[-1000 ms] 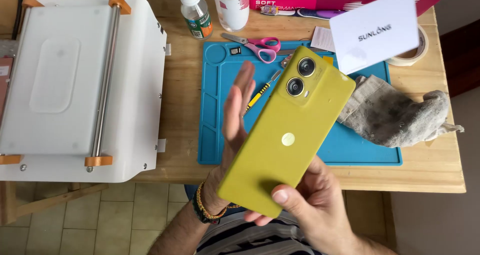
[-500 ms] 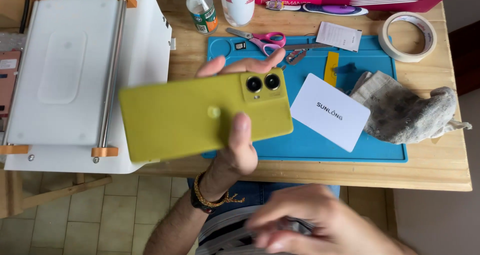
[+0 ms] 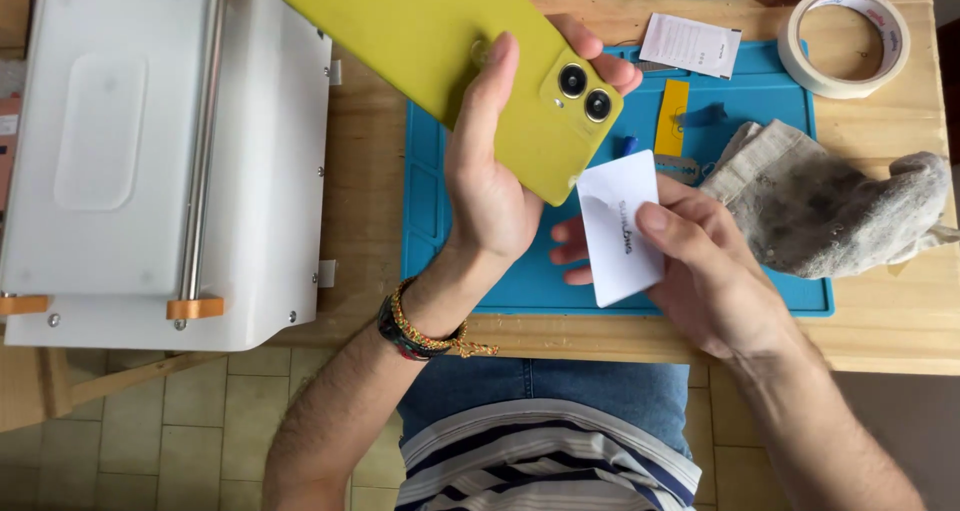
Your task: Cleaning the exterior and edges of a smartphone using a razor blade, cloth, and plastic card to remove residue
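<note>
My left hand (image 3: 490,186) grips a yellow-green phone (image 3: 440,41), back side up, with its two camera lenses toward the lower right. The phone is held tilted above the blue work mat (image 3: 770,101). My right hand (image 3: 700,261) pinches a thin white plastic card (image 3: 615,226) between thumb and fingers. The card's upper edge sits right at the phone's lower corner next to the lenses. A beaded bracelet and dark band circle my left wrist.
A white machine with a metal roller bar (image 3: 160,161) fills the left of the wooden table (image 3: 880,321). A grey rag (image 3: 830,211), a roll of masking tape (image 3: 845,41), a yellow tool (image 3: 672,116) and a small white packet (image 3: 690,46) lie on or near the mat.
The phone swung from lying across my left hand to pointing up-left. My right hand rose from below, picked up the white card off the mat and brought it to the phone's corner.
</note>
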